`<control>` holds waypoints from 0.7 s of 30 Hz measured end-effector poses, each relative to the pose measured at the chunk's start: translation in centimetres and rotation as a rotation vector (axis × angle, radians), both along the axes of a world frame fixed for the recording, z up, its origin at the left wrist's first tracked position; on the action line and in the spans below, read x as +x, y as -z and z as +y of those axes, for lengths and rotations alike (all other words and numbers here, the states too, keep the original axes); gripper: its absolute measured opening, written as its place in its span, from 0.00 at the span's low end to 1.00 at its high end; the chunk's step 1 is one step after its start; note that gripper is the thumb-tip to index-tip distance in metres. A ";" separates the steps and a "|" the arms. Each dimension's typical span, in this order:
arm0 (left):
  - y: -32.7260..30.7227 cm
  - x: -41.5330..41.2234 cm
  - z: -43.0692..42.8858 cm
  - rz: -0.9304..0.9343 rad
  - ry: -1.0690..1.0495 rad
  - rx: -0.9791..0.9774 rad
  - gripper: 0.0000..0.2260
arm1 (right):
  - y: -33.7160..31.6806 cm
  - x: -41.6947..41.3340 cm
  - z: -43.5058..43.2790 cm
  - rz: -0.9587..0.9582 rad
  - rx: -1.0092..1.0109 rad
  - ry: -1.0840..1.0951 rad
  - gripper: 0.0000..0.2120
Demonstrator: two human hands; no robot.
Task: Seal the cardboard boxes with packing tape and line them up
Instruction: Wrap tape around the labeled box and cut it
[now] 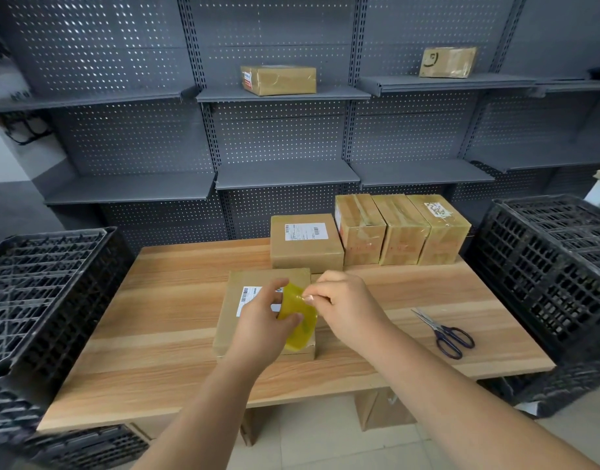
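Your left hand (261, 320) curls round the yellow packing tape roll (300, 329), held just above the labelled cardboard box (231, 301) on the wooden table (156, 300). Your right hand (346, 307) pinches the roll's upper edge with thumb and fingertip.

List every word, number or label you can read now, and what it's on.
Nothing reads; all print is too small or blurred.
White label on the nearest box: barcode, unreadable.
White label on the box behind it: barcodes, unreadable.
Red print on the three upright boxes: blurred.
White sticker on the rightmost upright box: dark pattern, unreadable.
Left shelf box label: blurred.
Right shelf box: black curved mark, no words.
Tape roll: no print seen.
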State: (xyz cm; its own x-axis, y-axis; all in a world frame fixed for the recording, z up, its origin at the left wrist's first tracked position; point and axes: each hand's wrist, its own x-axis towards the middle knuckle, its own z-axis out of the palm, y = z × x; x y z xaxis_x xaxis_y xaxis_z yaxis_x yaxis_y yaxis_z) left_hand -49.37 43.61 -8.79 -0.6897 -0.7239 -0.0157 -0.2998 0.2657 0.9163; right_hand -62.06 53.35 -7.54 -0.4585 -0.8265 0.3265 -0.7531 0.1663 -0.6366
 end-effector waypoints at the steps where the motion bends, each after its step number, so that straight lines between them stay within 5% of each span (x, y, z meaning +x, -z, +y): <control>1: 0.0 0.0 -0.2 -0.012 -0.015 -0.003 0.21 | -0.3 0.1 0.2 -0.038 0.014 -0.029 0.06; 9: 0.2 -0.5 0.0 -0.070 0.033 0.001 0.11 | -2.0 -2.1 1.0 -0.355 0.080 0.072 0.04; 14: -0.3 -0.4 0.5 -0.017 0.153 0.190 0.20 | -2.0 -3.2 0.7 -0.573 0.135 0.036 0.21; 17: -0.1 -0.3 0.7 -0.011 0.184 0.235 0.24 | -2.1 -3.6 0.3 -0.412 0.228 0.038 0.30; 21: 0.2 -0.3 0.9 0.008 0.187 0.210 0.25 | -2.5 -4.1 0.4 -0.239 0.375 -0.009 0.13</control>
State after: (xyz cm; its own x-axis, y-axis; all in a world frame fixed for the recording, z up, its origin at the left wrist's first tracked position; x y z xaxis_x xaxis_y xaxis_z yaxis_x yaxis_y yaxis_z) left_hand -49.70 44.54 -9.04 -0.8118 -0.5655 -0.1454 -0.2555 0.1201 0.9593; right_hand -66.12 53.79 -5.03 -0.4769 -0.8719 -0.1110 -0.5944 0.4130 -0.6900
